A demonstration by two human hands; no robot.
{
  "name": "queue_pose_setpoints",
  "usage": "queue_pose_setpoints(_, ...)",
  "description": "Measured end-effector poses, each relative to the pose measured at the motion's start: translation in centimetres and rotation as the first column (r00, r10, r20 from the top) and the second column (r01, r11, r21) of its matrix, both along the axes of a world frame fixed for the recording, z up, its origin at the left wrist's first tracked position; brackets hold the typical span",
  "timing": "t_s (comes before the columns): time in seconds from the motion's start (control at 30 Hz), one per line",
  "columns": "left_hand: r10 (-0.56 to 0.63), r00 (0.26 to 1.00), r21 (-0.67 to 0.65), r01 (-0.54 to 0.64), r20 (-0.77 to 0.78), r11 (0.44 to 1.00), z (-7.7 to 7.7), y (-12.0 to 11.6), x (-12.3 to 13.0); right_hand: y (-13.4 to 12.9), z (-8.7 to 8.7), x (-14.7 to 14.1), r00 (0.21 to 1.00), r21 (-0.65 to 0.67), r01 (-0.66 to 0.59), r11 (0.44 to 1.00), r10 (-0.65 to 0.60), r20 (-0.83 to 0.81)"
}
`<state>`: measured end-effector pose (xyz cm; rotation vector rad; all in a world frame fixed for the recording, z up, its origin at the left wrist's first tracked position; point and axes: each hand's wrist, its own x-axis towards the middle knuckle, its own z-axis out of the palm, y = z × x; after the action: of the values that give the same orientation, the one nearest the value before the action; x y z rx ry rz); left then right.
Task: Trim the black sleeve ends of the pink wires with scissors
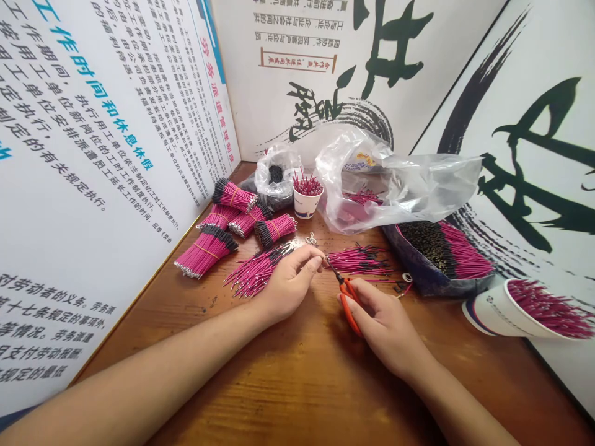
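My right hand [388, 325] is closed round the orange handles of a pair of small pliers [348, 303], whose dark, slim jaws point up and to the left. My left hand [292, 285] is pinched shut right at the tips of those jaws; whatever sits between the fingertips is too small to make out. Just left of that hand lies a loose pile of pink wires with black ends [253, 269]. Another spread of pink and black wires [360, 260] lies behind the pliers.
Rubber-banded wire bundles [204, 251] are stacked at the left. At the back stand a paper cup of pink pieces [305, 201], a bag of black pieces [277, 179] and a clear plastic bag [400, 192]. A dark pouch of wires [427, 282] and a tilted cup [488, 313] are at right.
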<state>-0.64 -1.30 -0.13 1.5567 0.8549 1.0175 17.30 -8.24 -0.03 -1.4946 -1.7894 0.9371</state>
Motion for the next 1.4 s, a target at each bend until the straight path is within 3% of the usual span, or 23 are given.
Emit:
queue_pose_setpoints(0.47,-0.008,0.999,0.046,0.009,-0.034,0.999,0.28,0.04,-0.20,0.08,0.49,0.49,0.993,0.067,0.029,0.997,-0.036,0.110)
queue_pose_setpoints(1.4,-0.014,1.000,0.039,0.015,-0.021,0.999,0.34,-0.05,-0.24,0.10,0.27,0.20,0.998,0.021,-0.015,1.000,0.014,0.062)
